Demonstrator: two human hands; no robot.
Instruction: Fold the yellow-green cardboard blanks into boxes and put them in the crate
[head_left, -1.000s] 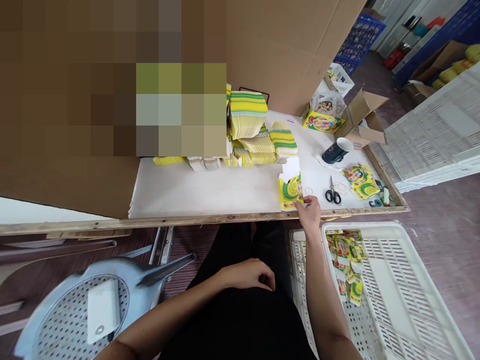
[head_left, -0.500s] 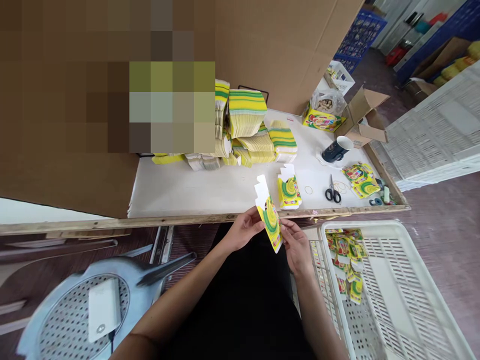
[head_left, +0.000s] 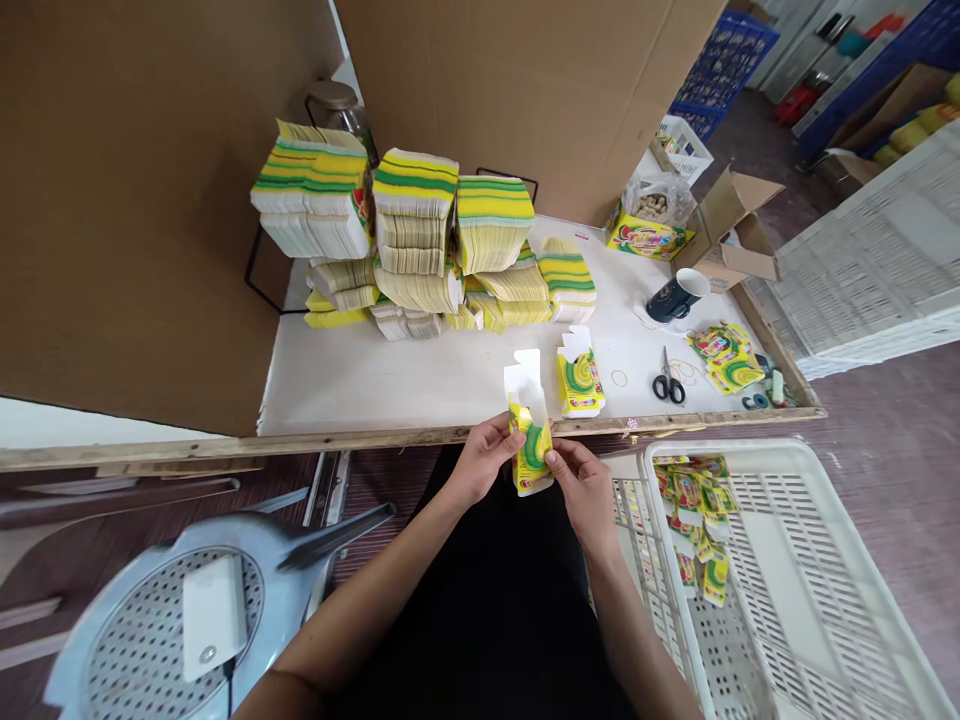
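Between my two hands is a small yellow and green carton (head_left: 534, 450), its white top flaps standing up. My left hand (head_left: 484, 458) pinches its left side with the thumb in front. My right hand (head_left: 583, 487) grips the lower right edge, thumb also in front. The carton is upright just in front of the table's wooden edge. Just beyond it, on the white table (head_left: 337, 385), another carton (head_left: 580, 380) with raised white flaps stands near the edge. Bundled stacks of flat cartons (head_left: 416, 200) are piled at the back.
To the right lie scissors (head_left: 667, 382), rubber bands, a dark mug (head_left: 676, 296) and a pile of flat cartons (head_left: 726, 355). A white crate (head_left: 806, 560) with several filled cartons stands low at my right. A blue stool (head_left: 135, 640) carrying a white power bank (head_left: 214, 615) is at my left.
The carton in my hands has turned from tilted and flat-looking to upright and opened out into a box shape. Both hands still hold it.
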